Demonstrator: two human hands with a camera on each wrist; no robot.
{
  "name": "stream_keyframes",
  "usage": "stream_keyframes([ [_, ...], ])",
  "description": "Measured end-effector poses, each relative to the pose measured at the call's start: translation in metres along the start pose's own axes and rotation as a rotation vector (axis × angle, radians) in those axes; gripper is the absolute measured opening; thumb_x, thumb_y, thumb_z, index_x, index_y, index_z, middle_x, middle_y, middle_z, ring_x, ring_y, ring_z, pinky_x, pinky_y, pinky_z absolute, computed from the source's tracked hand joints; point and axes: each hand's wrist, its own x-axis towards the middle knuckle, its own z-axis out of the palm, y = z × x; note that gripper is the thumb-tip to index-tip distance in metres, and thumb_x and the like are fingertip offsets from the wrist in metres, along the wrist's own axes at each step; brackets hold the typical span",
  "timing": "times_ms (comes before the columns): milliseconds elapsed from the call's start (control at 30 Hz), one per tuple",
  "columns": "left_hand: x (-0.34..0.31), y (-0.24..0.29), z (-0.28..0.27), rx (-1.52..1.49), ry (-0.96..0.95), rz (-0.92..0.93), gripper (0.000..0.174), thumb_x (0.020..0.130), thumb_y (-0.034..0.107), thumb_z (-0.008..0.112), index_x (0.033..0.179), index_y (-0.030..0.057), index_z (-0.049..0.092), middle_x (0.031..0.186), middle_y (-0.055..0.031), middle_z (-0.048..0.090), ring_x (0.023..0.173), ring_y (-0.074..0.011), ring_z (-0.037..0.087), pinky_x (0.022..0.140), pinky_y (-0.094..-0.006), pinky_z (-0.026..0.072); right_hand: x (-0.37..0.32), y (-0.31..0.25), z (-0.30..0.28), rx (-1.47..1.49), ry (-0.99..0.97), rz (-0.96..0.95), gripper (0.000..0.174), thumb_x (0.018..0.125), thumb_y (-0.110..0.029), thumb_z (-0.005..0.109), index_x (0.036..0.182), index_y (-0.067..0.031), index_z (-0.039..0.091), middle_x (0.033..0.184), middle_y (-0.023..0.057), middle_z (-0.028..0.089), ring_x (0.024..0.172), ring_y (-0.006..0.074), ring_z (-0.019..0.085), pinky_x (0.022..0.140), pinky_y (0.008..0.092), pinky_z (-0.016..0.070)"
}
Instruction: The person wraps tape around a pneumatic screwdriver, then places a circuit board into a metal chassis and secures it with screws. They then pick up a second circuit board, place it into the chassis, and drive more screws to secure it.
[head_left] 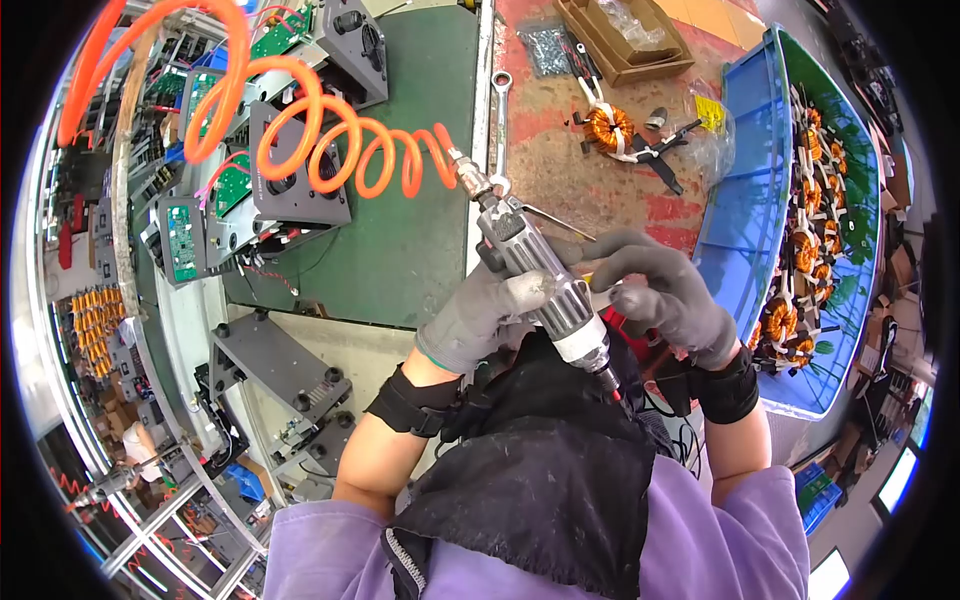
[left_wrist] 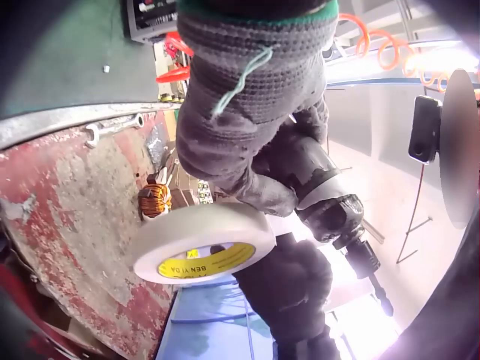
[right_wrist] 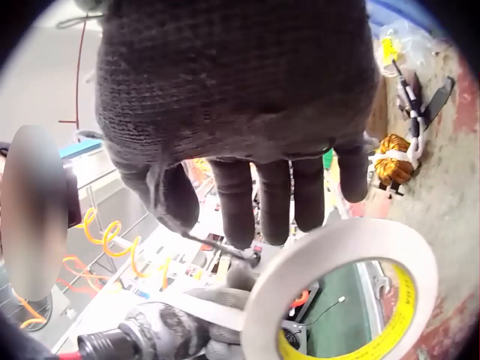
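My gloved left hand (head_left: 470, 315) (left_wrist: 255, 112) grips a grey air screwdriver (head_left: 540, 265) (left_wrist: 322, 187), its red-tipped bit end toward my body. White tape (head_left: 583, 343) circles the tool's lower barrel. In the right wrist view, a white strip runs from the screwdriver (right_wrist: 161, 330) to a tape roll (right_wrist: 262, 315). The same roll (left_wrist: 225, 220) shows below my left fingers in the left wrist view. My gloved right hand (head_left: 665, 295) (right_wrist: 232, 90) is beside the tool, fingers extended and slightly bent, with nothing visible in its grasp.
An orange coiled hose (head_left: 340, 150) runs to the tool's upper end. Beyond my hands lie a wrench (head_left: 501, 110), a copper-wound coil (head_left: 610, 130) and a cardboard box (head_left: 640, 65). A blue bin (head_left: 735, 170) of coils stands right; grey assemblies (head_left: 300, 170) stand left.
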Motion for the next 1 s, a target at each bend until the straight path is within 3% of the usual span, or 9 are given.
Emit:
stream_keyframes([
  [167,0.003,0.000,0.003,0.055,0.052,-0.017,0.047,0.083,0.018,0.072,0.123,0.0022,0.054,0.105,-0.0073,0.065,0.100,-0.0176,0.063,0.091,-0.0344,0.0507,0.010,0.001,0.011,-0.066,0.003,0.151,0.027,0.079,-0.024,0.074,0.086,0.0011,0.067,0.105,0.0103,0.059,0.101,0.0208,0.057,0.091,0.0330,0.0429],
  [433,0.004,-0.007,-0.001,0.173,0.084,-0.010,0.050,0.080,0.026,0.075,0.120,0.0012,0.056,0.108,-0.0086,0.064,0.101,-0.0193,0.063,0.090,-0.0350,0.0518,0.013,0.008,0.020,-0.194,0.076,0.230,0.012,0.072,-0.009,0.071,0.080,-0.0007,0.067,0.100,0.0090,0.060,0.098,0.0204,0.058,0.088,0.0328,0.0442],
  [533,0.007,-0.007,-0.004,0.202,0.092,-0.015,0.049,0.082,0.028,0.073,0.119,0.0018,0.055,0.105,-0.0075,0.063,0.098,-0.0181,0.063,0.087,-0.0338,0.0520,0.009,0.007,0.039,-0.204,0.287,0.081,0.011,0.073,-0.008,0.071,0.080,-0.0003,0.068,0.097,0.0079,0.058,0.096,0.0201,0.056,0.087,0.0332,0.0433],
  [600,0.008,-0.005,-0.004,0.222,0.097,-0.029,0.048,0.082,0.028,0.071,0.119,0.0022,0.054,0.104,-0.0070,0.063,0.096,-0.0175,0.063,0.085,-0.0330,0.0521,0.009,-0.001,0.048,-0.187,0.564,-0.112,0.010,0.073,-0.006,0.070,0.081,0.0003,0.068,0.095,0.0066,0.055,0.094,0.0197,0.054,0.088,0.0333,0.0420],
  [667,0.011,-0.001,0.000,0.168,0.030,-0.039,0.047,0.083,0.029,0.070,0.118,0.0029,0.055,0.104,-0.0069,0.063,0.095,-0.0164,0.062,0.082,-0.0312,0.0516,0.010,-0.001,0.052,-0.068,0.593,-0.090,0.011,0.073,-0.006,0.071,0.081,0.0005,0.069,0.095,0.0059,0.053,0.095,0.0190,0.052,0.088,0.0322,0.0405],
  [767,0.015,-0.011,-0.011,0.270,0.093,-0.118,0.047,0.081,0.028,0.071,0.118,0.0040,0.056,0.102,-0.0060,0.064,0.093,-0.0156,0.062,0.078,-0.0297,0.0520,0.009,0.005,0.048,-0.151,0.577,-0.214,0.010,0.077,-0.006,0.068,0.084,0.0008,0.067,0.093,0.0049,0.054,0.090,0.0162,0.052,0.083,0.0298,0.0422],
  [833,0.011,-0.009,0.000,0.300,0.094,-0.106,0.046,0.081,0.027,0.072,0.117,0.0045,0.057,0.102,-0.0057,0.064,0.093,-0.0153,0.062,0.077,-0.0295,0.0522,0.011,0.009,0.029,0.099,0.814,-0.100,0.007,0.085,-0.006,0.062,0.089,-0.0004,0.065,0.087,0.0021,0.056,0.080,0.0112,0.053,0.075,0.0259,0.0438],
  [933,0.009,-0.015,-0.001,0.337,0.103,-0.152,0.044,0.080,0.023,0.072,0.117,0.0059,0.058,0.103,-0.0049,0.064,0.093,-0.0155,0.063,0.073,-0.0297,0.0526,0.009,0.020,-0.009,0.325,0.944,0.095,0.012,0.094,-0.012,0.059,0.095,-0.0026,0.065,0.079,-0.0012,0.061,0.066,0.0060,0.053,0.063,0.0212,0.0444],
  [1000,0.007,-0.023,-0.003,0.250,0.101,-0.120,0.048,0.079,0.022,0.071,0.120,0.0046,0.055,0.104,-0.0058,0.064,0.093,-0.0165,0.063,0.076,-0.0310,0.0534,0.000,0.032,-0.029,0.320,0.929,0.117,0.013,0.094,-0.014,0.060,0.096,-0.0023,0.065,0.080,-0.0008,0.061,0.067,0.0062,0.054,0.064,0.0211,0.0454],
])
